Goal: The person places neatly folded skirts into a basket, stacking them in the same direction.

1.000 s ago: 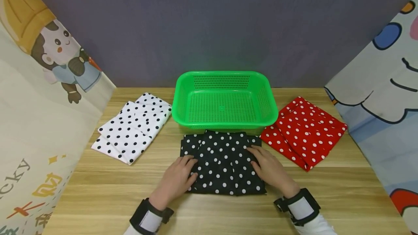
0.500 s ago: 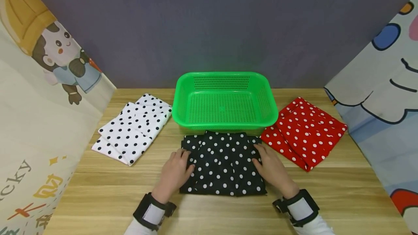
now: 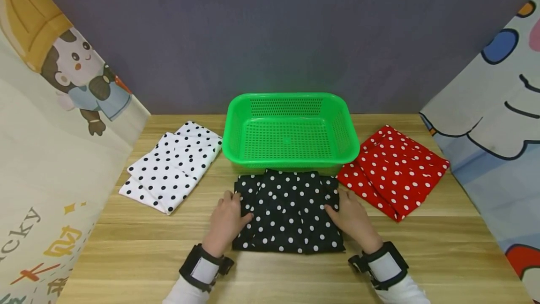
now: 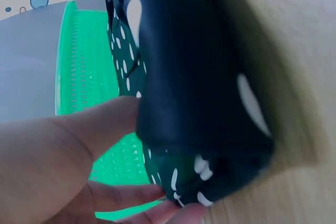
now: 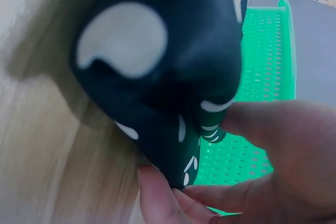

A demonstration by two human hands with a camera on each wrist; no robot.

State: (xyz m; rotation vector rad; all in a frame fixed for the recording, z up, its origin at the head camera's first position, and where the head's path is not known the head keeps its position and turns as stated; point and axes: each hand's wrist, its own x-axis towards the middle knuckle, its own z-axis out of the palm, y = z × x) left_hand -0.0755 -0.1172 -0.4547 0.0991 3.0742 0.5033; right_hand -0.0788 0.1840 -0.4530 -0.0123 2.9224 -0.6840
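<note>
A folded black cloth with white polka dots (image 3: 291, 212) lies flat on the table in the head view. My left hand (image 3: 226, 219) grips its left edge, thumb on top. At the opposite edge my right hand (image 3: 353, 217) holds the cloth the same way. Seen from the left wrist, the thumb presses the upper layer and the fingertips (image 4: 186, 214) reach the lower edge. In the right wrist view the thumb lies against the upper fold, while the fingertips (image 5: 155, 184) are at the bottom edge by the table. The cloth partly hides the fingertips.
Just behind the black cloth stands a green plastic basket (image 3: 234, 149) with nothing in it. A folded white cloth with black dots (image 3: 173, 163) lies to the left. On the right, a folded red cloth with white dots (image 3: 392, 172) touches or nearly touches the basket. A dark wall (image 3: 287, 36) rises behind the table.
Both hands have slid outward from the top of the black cloth to its side edges, and their fingers now curl round the edges. The cloth has hardly moved.
</note>
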